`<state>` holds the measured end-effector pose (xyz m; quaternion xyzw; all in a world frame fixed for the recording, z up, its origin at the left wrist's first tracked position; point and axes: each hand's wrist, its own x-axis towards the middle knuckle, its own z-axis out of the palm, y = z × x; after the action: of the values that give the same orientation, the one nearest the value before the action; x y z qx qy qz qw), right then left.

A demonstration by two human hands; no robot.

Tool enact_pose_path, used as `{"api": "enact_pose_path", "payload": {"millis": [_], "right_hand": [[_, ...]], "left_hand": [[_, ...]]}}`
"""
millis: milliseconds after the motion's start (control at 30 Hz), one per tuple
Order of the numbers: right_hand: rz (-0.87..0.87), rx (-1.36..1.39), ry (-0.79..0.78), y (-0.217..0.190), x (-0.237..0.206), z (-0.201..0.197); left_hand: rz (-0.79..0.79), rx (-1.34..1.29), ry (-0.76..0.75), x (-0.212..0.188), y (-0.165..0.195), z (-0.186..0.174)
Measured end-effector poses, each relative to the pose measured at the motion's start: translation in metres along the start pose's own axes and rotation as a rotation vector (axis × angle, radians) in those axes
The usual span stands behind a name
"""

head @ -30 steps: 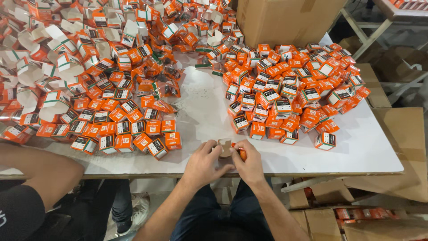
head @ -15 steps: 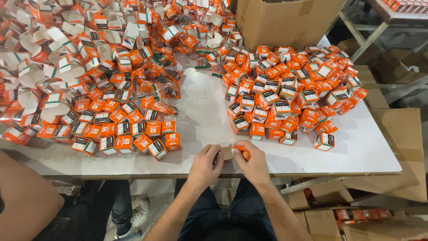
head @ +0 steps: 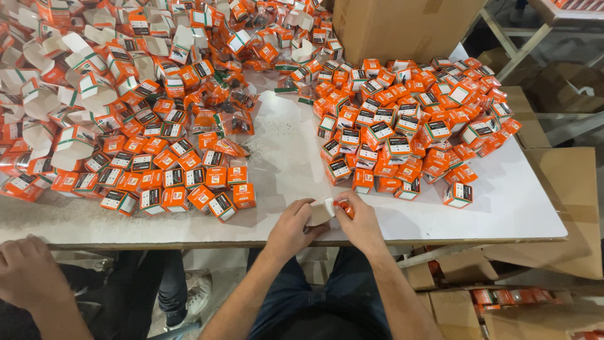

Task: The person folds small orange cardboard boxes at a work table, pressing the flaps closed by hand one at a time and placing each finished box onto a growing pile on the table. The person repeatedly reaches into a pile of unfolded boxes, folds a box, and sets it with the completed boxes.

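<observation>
While table [head: 277, 170] bears piles, left hand [head: 290, 228], right hand [head: 358, 221] pinch small box [head: 322, 211].

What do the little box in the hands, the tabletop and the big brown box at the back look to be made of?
Small box: thin printed card, seemingly; folded flaps, white inside, orange outside, held by left hand and right hand.
Tabletop: smooth white board, probably laminate; scuffed grey.
Big brown box: corrugated cardboard, matte.
</observation>
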<state>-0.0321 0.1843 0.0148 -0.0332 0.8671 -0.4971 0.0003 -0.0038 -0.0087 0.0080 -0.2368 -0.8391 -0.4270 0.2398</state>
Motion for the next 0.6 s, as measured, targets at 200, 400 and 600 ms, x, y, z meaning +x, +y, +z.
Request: {"api": "enact_pose_path", "payload": {"millis": [200, 400, 600], "right_hand": [[-0.302, 0.103, 0.192, 0.005, -0.03, 0.004], [-0.567, -0.269, 0.232, 0.033, -0.062, -0.004], [-0.44, 0.336, 0.241, 0.03, -0.071, -0.013]], "left_hand": [[-0.182, -0.053, -0.024, -0.006, 0.002, 0.005], [-0.05, -0.066, -0.051, -0.002, 0.0, 0.0], [-0.034, -0.084, -0.118, -0.003, 0.0, -0.003]]}}
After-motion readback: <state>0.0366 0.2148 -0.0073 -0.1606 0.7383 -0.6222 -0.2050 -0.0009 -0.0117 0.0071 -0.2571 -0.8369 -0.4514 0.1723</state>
